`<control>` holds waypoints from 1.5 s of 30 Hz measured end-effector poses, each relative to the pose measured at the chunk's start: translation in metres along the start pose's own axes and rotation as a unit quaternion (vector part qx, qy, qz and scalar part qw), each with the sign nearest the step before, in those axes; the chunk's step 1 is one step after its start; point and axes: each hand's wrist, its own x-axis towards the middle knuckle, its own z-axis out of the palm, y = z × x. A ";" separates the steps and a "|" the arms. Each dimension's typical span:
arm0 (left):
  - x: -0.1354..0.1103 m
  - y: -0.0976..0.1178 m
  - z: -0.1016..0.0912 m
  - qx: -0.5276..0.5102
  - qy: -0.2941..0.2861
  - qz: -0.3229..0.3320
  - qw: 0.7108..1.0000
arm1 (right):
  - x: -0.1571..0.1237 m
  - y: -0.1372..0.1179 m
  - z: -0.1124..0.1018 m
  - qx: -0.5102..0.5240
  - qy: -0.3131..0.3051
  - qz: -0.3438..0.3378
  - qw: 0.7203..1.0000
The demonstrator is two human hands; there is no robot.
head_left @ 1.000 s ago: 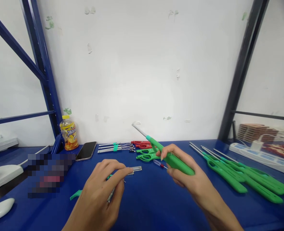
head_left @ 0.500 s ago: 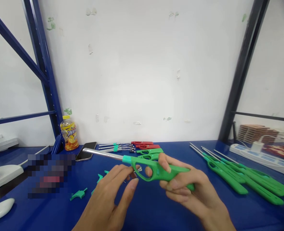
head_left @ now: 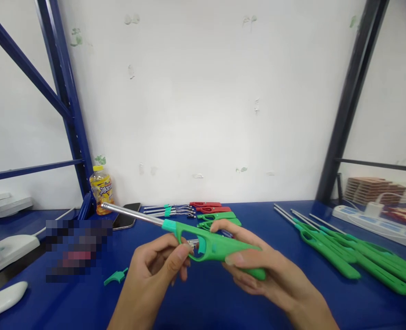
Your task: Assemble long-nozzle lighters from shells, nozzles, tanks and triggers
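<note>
Here, one green lighter is held up above the worktop, between two bare hands.
The right hand is closed around its handle; the left hand is half curled, with thumb and index finger almost together at the front of the finger loop, but whether they grip it, I cannot tell. The metal tube of this lighter points leftwards. Below it, left of the left hand, lies a small turquoise piece. Near the back edge of the worktop are metal rods in a row, beside red handles. Toward the right edge, more green lighters lie close together, their tubes toward the back edge.
</note>
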 end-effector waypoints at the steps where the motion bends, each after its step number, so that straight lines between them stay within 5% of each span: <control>1: -0.001 0.000 -0.001 -0.009 0.010 -0.003 1.000 | 0.000 0.001 0.001 -0.045 0.018 -0.002 0.999; 8: -0.002 -0.001 -0.007 -0.046 -0.011 -0.011 0.999 | 0.007 0.006 0.003 -0.291 0.021 0.011 0.956; 28: -0.002 -0.008 -0.005 -0.027 -0.008 0.024 0.999 | 0.002 0.003 0.004 -0.359 0.083 -0.016 0.929; 36: 0.003 -0.007 -0.011 0.022 -0.017 0.031 0.999 | 0.004 0.000 0.002 -0.349 0.014 -0.045 0.936; 45: 0.003 -0.010 -0.011 0.045 -0.023 0.012 0.999 | 0.003 -0.002 0.004 -0.392 0.032 -0.077 0.916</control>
